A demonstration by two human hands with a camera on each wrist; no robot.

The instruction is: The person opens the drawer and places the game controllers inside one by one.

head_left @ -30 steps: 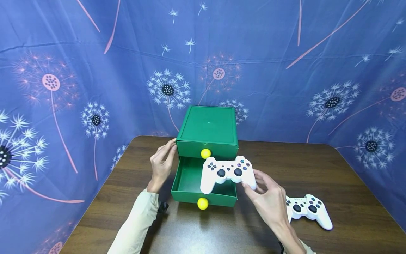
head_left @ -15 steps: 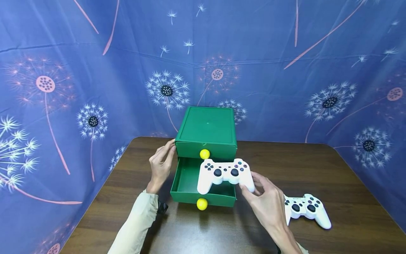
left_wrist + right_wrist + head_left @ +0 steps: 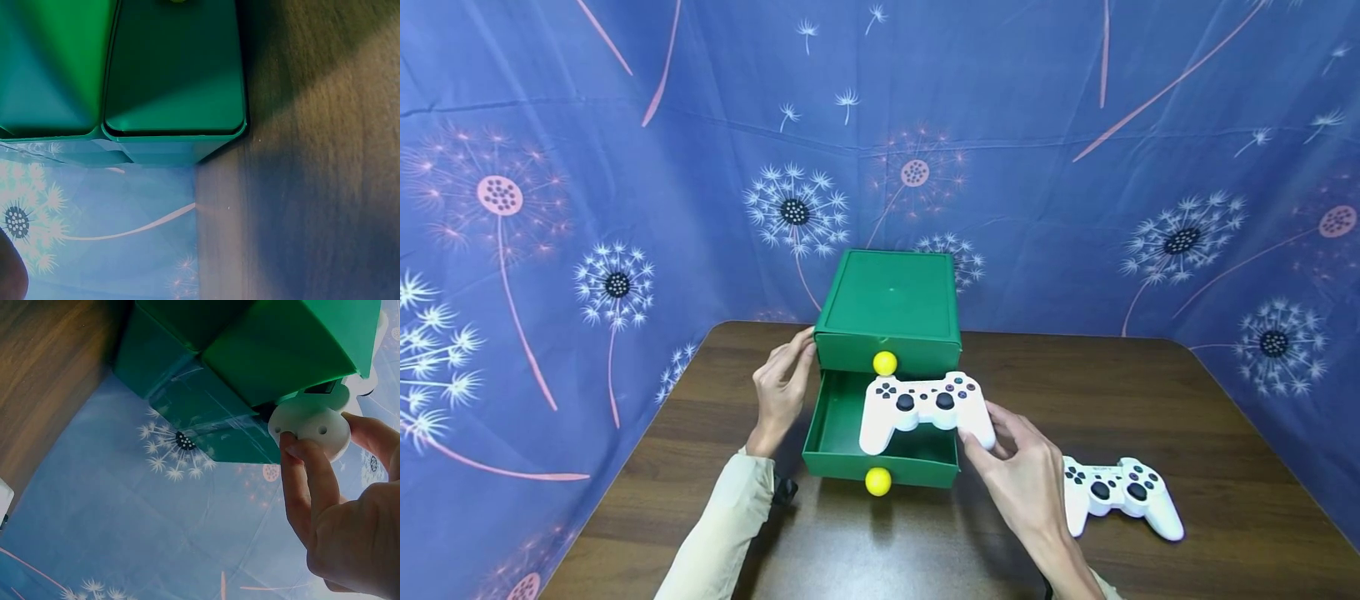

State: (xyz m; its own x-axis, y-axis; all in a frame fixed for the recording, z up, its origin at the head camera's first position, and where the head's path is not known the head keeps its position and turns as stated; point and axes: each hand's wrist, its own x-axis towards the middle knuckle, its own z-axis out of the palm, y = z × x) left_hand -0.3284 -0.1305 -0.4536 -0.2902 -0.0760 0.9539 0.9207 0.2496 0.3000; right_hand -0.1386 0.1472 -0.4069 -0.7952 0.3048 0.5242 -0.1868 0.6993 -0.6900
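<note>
My right hand (image 3: 1022, 479) pinches one grip of a white game controller (image 3: 925, 408), thumb on the near side and fingers behind. The controller is held up, face toward me, over the open lower drawer (image 3: 917, 472) of a green two-drawer box (image 3: 891, 292). In the right wrist view, two fingertips press the end of the controller's grip (image 3: 306, 422), and the thumb lies opposite. My left hand (image 3: 784, 392) rests its extended fingertips against the box's upper left edge. The left wrist view shows a green box face (image 3: 175, 75) close up.
A second white controller (image 3: 1118, 485) lies on the brown wooden table (image 3: 1187, 400) to the right, partly hidden by my right hand. Yellow ball knobs mark the upper drawer (image 3: 850, 353) and the lower one. A blue dandelion-print cloth (image 3: 1037, 208) hangs behind.
My right hand has moved slightly left with the controller, farther over the open drawer. The left hand and the box stay in place.
</note>
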